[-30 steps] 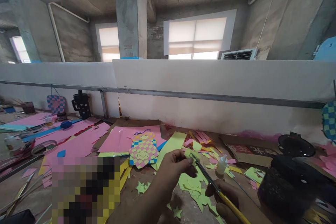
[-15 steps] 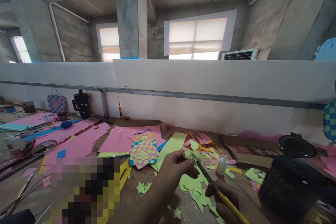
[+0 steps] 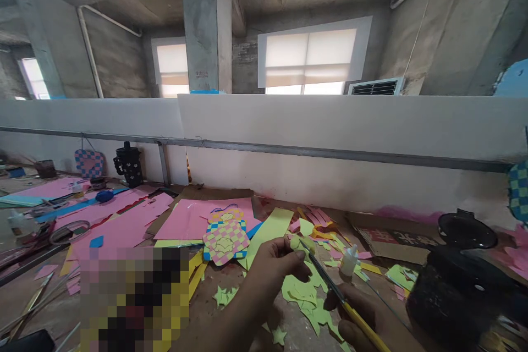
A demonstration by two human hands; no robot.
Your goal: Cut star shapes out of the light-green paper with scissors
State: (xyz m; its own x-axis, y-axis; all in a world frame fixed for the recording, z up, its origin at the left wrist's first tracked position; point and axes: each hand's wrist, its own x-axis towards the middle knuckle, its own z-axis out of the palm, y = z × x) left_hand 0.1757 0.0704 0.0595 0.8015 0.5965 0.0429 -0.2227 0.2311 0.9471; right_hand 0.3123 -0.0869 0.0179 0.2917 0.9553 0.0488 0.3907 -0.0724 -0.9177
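My left hand [image 3: 284,264] pinches a small piece of light green paper [image 3: 297,243] between thumb and fingers, above the table. In my right hand [image 3: 358,311] is a pair of scissors [image 3: 325,275] with long dark metal blades and yellow handles, seen nearly edge-on. Their tips meet the paper close to my left fingertips. Beneath my hands lie loose green paper scraps [image 3: 303,294]. Green paper stars lie nearby, one star [image 3: 279,335] below my left hand and a small group [image 3: 225,296] left of my wrist.
A checkered paper craft piece [image 3: 226,239] rests by pink sheets [image 3: 181,219]. A small glue bottle [image 3: 349,260] stands beyond my right hand, left of a black lidded container [image 3: 451,291]. A black tumbler [image 3: 128,165] stands at the back left. Blurred blocks hide the lower left.
Both hands keep almost the same place. The scissors' handles have shifted very slightly in my right hand, and the paper stays in my left fingers.
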